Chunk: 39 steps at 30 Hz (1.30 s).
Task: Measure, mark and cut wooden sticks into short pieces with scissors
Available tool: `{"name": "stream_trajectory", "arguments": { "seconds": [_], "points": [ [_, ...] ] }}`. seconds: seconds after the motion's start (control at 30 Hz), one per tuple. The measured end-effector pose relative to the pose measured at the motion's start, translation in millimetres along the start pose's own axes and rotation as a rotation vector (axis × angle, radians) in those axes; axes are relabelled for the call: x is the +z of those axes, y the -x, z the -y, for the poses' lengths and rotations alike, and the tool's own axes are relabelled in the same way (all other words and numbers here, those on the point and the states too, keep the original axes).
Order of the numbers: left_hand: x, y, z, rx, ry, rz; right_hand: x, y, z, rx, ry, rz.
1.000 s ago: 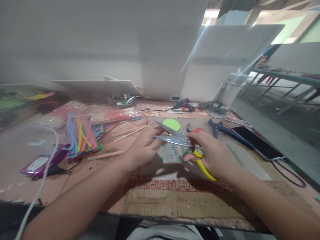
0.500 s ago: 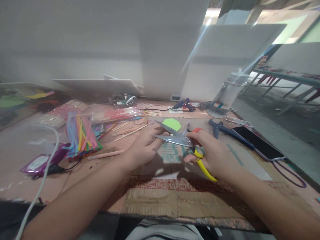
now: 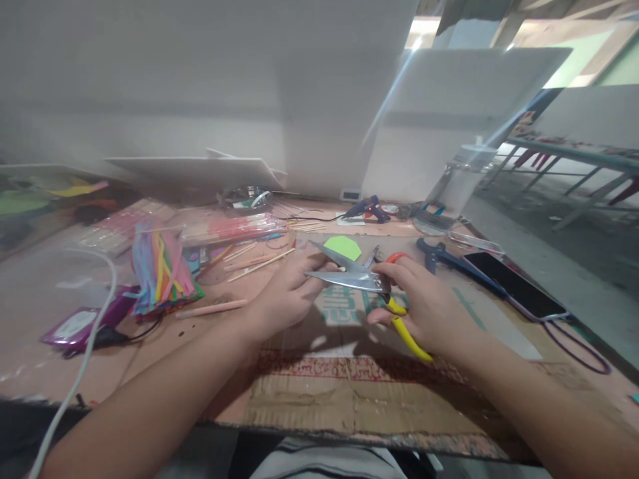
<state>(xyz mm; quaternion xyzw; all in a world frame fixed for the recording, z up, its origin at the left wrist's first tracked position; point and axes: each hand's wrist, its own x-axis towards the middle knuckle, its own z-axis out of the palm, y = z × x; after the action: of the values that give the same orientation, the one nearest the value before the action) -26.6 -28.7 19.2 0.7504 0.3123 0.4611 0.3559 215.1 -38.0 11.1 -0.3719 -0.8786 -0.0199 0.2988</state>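
Note:
My right hand (image 3: 417,296) grips the yellow-handled scissors (image 3: 352,281), whose blades are spread apart and point left. Close by the blade tips is my left hand (image 3: 289,293), its fingers pressed together on something small and pale that is mostly hidden. The small pale end shows between the two blades. Just behind the blades a bright green paper piece (image 3: 344,247) lies on the cardboard mat. Next to the fingers of my right hand are pliers with an orange-red handle (image 3: 398,256), partly covered by the hand.
Colourful pipe cleaners (image 3: 164,273), a purple packet (image 3: 74,329) and packs of sticks (image 3: 232,228) lie left. A blue glue gun (image 3: 369,209) stands at the back. On the right are a clear bottle (image 3: 452,189), a dark blue tool (image 3: 462,266) and a phone (image 3: 516,285).
The lower scissor blade has shifted very slightly to the left and down. Both hands stay in nearly the same place.

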Motion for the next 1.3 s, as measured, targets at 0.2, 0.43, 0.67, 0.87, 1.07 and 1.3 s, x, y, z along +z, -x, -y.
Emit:
{"name": "stream_trajectory", "arguments": {
  "seconds": [0.2, 0.43, 0.67, 0.87, 1.07, 1.3],
  "points": [
    [-0.7, 0.5, 2.0, 0.029, -0.012, -0.006, 0.5, -0.5, 1.0, 0.002, -0.008, 0.005],
    [-2.6, -0.7, 0.9, 0.078, -0.075, 0.014, 2.9, 0.8, -0.2, 0.000, -0.013, 0.015],
    [1.0, -0.4, -5.6, -0.040, 0.005, 0.022, 1.7, 2.2, 0.4, -0.020, 0.018, 0.020],
    [-2.6, 0.0, -2.9, 0.043, -0.075, 0.013, -0.3, 1.3, 0.9, -0.025, 0.052, 0.020],
    [-4.8, 0.9, 0.4, 0.077, -0.176, 0.012, 3.7, 3.3, 0.9, -0.007, 0.042, 0.008],
    [-1.8, 0.6, 4.4, 0.010, 0.017, 0.017, -0.3, 2.3, 4.0, -0.003, 0.084, 0.010]
  ]
}}
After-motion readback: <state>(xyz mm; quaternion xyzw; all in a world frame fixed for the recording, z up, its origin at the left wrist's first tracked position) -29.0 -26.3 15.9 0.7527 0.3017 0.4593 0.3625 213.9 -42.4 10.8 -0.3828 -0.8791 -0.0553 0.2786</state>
